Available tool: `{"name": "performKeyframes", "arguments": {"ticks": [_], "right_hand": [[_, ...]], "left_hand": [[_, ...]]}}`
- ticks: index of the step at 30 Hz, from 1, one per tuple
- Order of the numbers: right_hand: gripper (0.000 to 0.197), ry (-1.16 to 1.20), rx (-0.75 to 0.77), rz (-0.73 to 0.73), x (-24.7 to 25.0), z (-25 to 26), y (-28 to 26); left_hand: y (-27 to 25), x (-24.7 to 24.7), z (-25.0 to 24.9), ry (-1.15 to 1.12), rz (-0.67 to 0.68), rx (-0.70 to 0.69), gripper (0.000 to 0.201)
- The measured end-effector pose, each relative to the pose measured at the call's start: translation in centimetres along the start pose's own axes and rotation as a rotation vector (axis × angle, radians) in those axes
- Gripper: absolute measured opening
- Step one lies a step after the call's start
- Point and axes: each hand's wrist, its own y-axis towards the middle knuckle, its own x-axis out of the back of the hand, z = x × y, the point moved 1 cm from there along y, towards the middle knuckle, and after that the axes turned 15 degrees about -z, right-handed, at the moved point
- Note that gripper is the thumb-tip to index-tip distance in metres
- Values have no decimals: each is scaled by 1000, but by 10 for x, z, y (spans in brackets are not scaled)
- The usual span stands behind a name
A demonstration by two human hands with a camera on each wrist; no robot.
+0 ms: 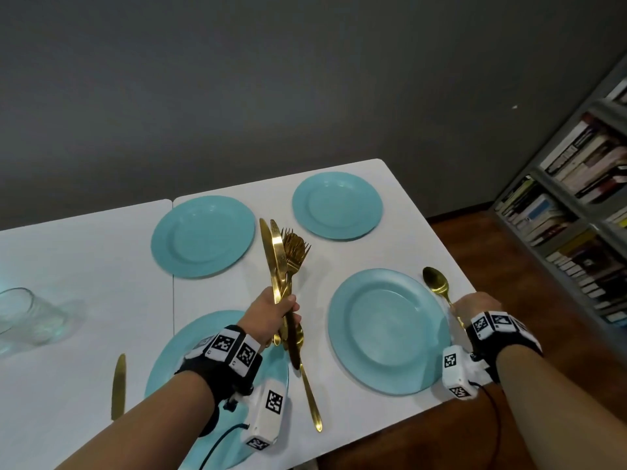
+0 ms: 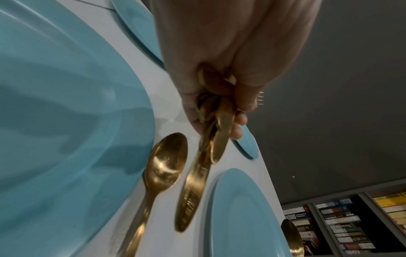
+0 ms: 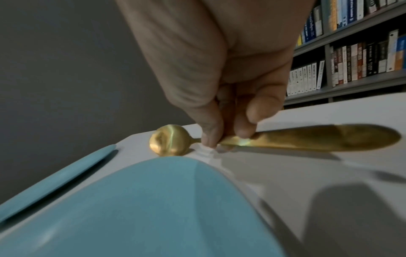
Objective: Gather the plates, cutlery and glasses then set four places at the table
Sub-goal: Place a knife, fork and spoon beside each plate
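Four blue plates stand on the white table (image 1: 84,266): far left (image 1: 203,236), far right (image 1: 337,205), near right (image 1: 386,330), and near left (image 1: 183,340), partly under my left arm. My left hand (image 1: 281,313) grips a bundle of gold cutlery (image 1: 281,256), knives and forks pointing up, above the table's middle. Close up, the bundle's handles (image 2: 193,191) hang below the left hand (image 2: 219,104). My right hand (image 1: 475,307) pinches the handle of a gold spoon (image 1: 436,283) lying right of the near right plate. Thumb and finger hold that spoon (image 3: 169,140) against the table.
Another gold spoon (image 1: 310,398) lies between the two near plates. A gold knife (image 1: 118,385) lies left of the near left plate. A clear glass (image 1: 23,317) stands at the far left. The table's right edge is beside my right hand; a bookshelf (image 1: 576,215) stands beyond.
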Motion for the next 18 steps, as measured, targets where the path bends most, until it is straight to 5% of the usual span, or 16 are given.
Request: {"name": "performKeyframes", "arguments": {"ticks": [8,18], "right_hand": [[27,-26,-43,-33,-8,-1,14],[25,-139,98,-78,-17,-1,17]], "left_hand": [[4,-5,2,11,-23,32,5],[-3,-6,0,18,-34,24,9]]}}
